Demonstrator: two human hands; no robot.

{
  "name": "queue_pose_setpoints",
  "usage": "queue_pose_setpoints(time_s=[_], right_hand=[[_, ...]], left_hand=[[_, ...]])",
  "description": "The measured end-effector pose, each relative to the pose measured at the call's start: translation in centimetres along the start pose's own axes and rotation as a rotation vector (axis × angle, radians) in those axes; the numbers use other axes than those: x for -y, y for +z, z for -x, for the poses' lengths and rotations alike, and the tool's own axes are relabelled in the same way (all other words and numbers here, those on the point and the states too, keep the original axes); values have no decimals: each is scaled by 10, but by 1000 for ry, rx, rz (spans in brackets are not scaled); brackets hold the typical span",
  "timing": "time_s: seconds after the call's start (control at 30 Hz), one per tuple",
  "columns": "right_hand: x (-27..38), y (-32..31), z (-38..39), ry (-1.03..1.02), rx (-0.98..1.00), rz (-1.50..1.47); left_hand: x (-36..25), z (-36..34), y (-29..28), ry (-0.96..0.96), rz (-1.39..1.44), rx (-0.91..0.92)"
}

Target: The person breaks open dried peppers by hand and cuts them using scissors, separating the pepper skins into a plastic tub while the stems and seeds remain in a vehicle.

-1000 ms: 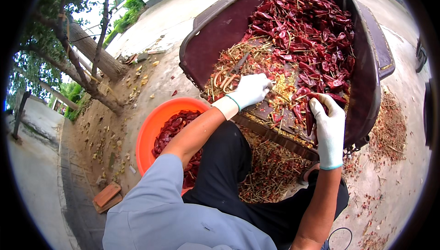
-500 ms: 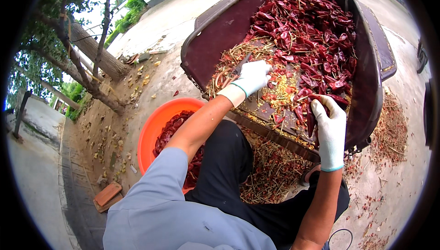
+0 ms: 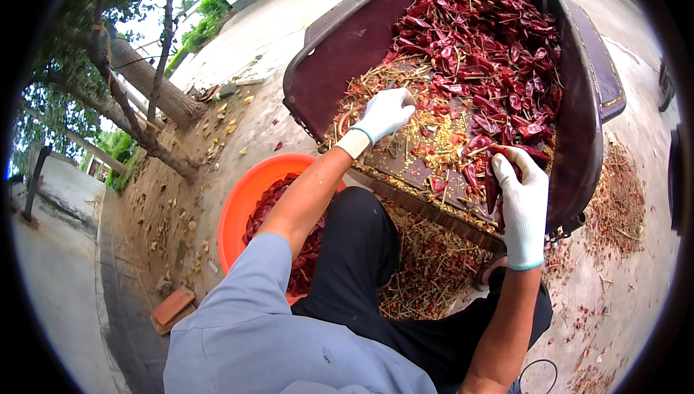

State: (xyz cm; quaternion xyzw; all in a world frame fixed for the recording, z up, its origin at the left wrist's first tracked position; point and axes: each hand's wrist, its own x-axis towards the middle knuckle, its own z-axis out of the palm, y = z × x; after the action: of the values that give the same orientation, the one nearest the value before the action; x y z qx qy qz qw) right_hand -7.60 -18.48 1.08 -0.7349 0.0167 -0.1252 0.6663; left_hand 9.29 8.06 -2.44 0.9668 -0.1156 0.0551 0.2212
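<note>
My left hand (image 3: 388, 113), in a white knit glove, is above a heap of dry stems (image 3: 361, 94) at the near left of a dark maroon cart bed (image 3: 347, 47). Its fingers are curled closed, and anything in them is hidden. A curved reddish-brown piece (image 3: 348, 116) lies beside that hand, partly covered; its kind is unclear. At the near right of the bed my gloved right hand (image 3: 523, 195) pinches dried red chili peppers (image 3: 492, 186) between thumb and fingers. A large pile of dried chilies (image 3: 477, 54) fills the bed's far right side. Yellow seeds (image 3: 441, 137) are scattered between my hands.
An orange basin (image 3: 233, 210) of dried chilies stands on the ground by my left knee. Stems and scraps (image 3: 426, 267) cover the ground under the bed's front edge. More litter (image 3: 618, 202) lies right of the cart. Trees (image 3: 155, 79) and bricks (image 3: 173, 307) are at left.
My left hand has moved a little left and up over the stems, and a dark pointed piece beside it no longer shows clearly. My right hand stays almost in place with the chilies.
</note>
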Motion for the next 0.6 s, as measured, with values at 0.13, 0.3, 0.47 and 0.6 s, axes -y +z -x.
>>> queue_pose_setpoints(time_s=[0.13, 0.3, 0.47, 0.6], right_hand=[[8, 6, 2, 40, 27, -22], [5, 0, 2, 34, 12, -37], [8, 1, 2, 27, 9, -17], [9, -3, 3, 20, -7, -1]], left_hand=[[9, -1, -4, 18, 8, -44], [-19, -24, 7, 51, -184, 56], [-12, -56, 34, -56, -321, 203], [-13, -63, 44, 17, -312, 224]])
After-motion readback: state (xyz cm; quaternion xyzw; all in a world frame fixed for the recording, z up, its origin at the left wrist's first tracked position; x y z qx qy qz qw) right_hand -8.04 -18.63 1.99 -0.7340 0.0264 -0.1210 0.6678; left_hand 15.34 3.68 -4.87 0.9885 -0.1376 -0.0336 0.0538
